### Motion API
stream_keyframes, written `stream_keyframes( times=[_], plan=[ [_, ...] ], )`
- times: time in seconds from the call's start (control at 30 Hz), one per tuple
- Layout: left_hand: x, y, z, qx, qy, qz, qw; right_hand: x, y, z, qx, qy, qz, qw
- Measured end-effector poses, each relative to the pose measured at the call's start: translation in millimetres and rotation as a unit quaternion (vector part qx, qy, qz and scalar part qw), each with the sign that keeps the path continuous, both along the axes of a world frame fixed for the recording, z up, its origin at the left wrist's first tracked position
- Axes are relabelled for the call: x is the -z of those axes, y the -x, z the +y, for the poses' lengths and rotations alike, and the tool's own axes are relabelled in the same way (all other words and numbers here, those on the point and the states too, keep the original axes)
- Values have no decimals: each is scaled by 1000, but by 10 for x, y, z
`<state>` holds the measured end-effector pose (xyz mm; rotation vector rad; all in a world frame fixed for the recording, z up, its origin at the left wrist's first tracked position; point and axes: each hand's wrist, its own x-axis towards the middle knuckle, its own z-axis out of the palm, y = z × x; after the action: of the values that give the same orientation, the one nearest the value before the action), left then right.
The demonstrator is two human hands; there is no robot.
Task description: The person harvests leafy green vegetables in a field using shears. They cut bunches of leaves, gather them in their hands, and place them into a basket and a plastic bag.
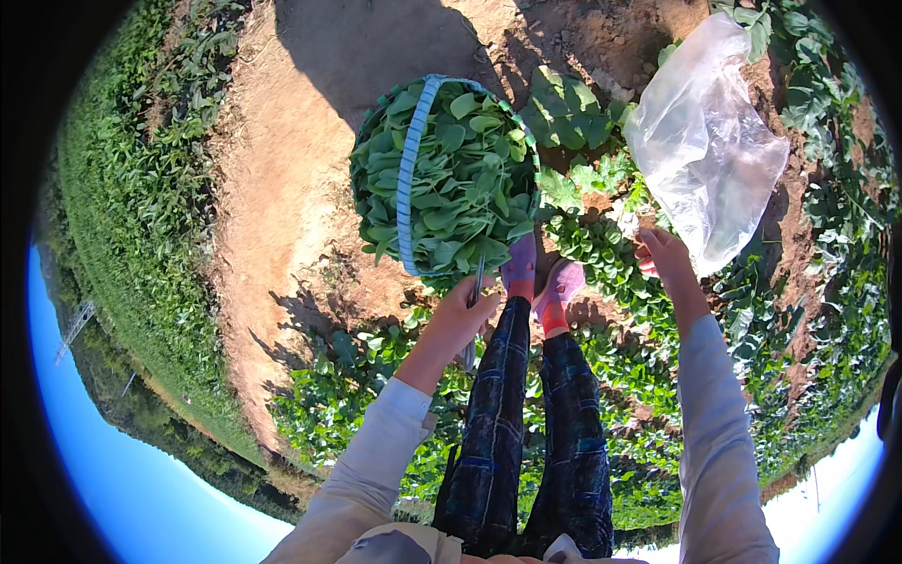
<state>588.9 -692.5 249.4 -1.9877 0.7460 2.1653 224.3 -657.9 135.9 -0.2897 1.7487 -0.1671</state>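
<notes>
My left hand is closed around a pair of metal scissors, with the tip pointing away from me and the handle end below my palm. Just beyond it stands a round woven basket heaped with green leaves. A light blue wrapped handle arches over the heap. My right hand has its fingers curled beside a clear plastic bag. Whether those fingers pinch the bag is not plain. The bag spreads crumpled over plants and soil.
My feet in pink shoes stand between the basket and low leafy plants. A bare dirt path runs along the left, with a dense green crop past it. Larger broad-leaved plants grow beyond the basket.
</notes>
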Motion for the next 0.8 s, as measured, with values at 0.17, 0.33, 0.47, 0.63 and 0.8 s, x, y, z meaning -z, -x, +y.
stream_keyframes(
  times=[0.17,0.33,0.47,0.63,0.8],
  plan=[
    [416,328,-908,83,230,-206,947,43,72,431,9,-5,20,1000],
    [920,443,-1084,-182,144,-167,958,5,42,487,27,16,14,999],
    [1060,455,-1115,-169,224,-273,920,-5,32,515,27,19,11,999],
    [1272,300,-961,-22,298,-437,849,46,62,629,31,11,-6,999],
    [637,445,-350,148,398,-303,853,63,63,780,47,39,18,998]
  ],
)
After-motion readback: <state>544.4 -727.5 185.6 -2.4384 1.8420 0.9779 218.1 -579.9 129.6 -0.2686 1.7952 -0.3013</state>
